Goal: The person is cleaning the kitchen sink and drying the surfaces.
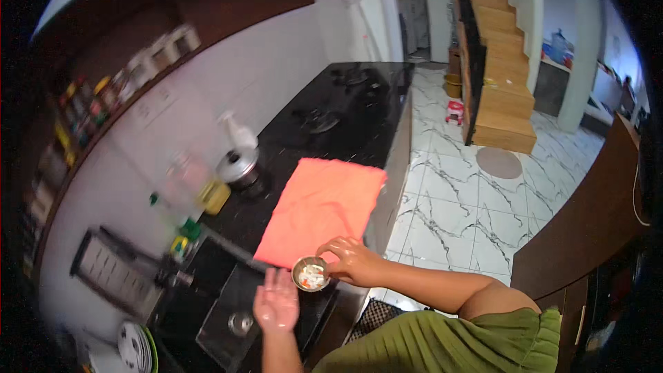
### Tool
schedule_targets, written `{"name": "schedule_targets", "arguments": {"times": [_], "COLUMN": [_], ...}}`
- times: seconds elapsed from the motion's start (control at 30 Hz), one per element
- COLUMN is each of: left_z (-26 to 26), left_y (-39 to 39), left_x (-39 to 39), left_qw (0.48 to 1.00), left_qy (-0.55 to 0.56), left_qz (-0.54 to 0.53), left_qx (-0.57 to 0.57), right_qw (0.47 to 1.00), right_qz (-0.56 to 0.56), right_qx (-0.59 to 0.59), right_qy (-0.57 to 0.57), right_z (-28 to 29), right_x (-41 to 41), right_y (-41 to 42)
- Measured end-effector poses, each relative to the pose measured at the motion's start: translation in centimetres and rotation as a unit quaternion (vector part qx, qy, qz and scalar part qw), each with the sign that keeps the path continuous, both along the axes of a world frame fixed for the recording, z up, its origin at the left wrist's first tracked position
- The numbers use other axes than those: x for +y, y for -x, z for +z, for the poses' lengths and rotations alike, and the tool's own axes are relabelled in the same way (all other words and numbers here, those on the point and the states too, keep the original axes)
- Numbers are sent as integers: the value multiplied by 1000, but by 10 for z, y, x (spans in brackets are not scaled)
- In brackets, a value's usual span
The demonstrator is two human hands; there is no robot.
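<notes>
My right hand (352,261) grips the rim of a small round bowl (296,281), which holds white and orange pieces. The bowl is over the near edge of an orange-pink cloth (326,207), beside the sink. My left hand (277,300) is palm up with its fingers extended, just left of the bowl and above the black sink (222,316). The palm looks wet and holds nothing. The cloth lies spread on the black countertop (279,160).
A lidded metal pot (238,166), a yellow container (213,196) and a faucet (176,275) stand along the wall. Stacked plates (135,347) are at lower left. A gas stove (321,120) is farther along the counter. Wooden stairs (502,62) rise beyond the tiled floor.
</notes>
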State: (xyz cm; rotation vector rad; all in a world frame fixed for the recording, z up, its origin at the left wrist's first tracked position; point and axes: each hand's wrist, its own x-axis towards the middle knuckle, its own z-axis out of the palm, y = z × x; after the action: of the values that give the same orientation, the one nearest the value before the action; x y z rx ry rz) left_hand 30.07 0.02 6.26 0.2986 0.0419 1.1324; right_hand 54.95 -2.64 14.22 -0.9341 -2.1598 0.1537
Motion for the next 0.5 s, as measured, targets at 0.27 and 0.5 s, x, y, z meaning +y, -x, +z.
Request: {"name": "schedule_targets", "arguments": {"times": [0.27,0.5], "left_z": [-35,-44], "left_y": [-341,-511], "left_x": [20,56], "left_qw": [955,935], "left_qy": [208,198], "left_qz": [-207,-293], "left_qx": [30,7], "right_qw": [981,949], "right_qz": [-192,-311], "right_qx": [-25,-45], "right_qy": [3,25], "right_z": [-8,-18], "right_x": [-37,-15], "right_y": [-232,-376]}}
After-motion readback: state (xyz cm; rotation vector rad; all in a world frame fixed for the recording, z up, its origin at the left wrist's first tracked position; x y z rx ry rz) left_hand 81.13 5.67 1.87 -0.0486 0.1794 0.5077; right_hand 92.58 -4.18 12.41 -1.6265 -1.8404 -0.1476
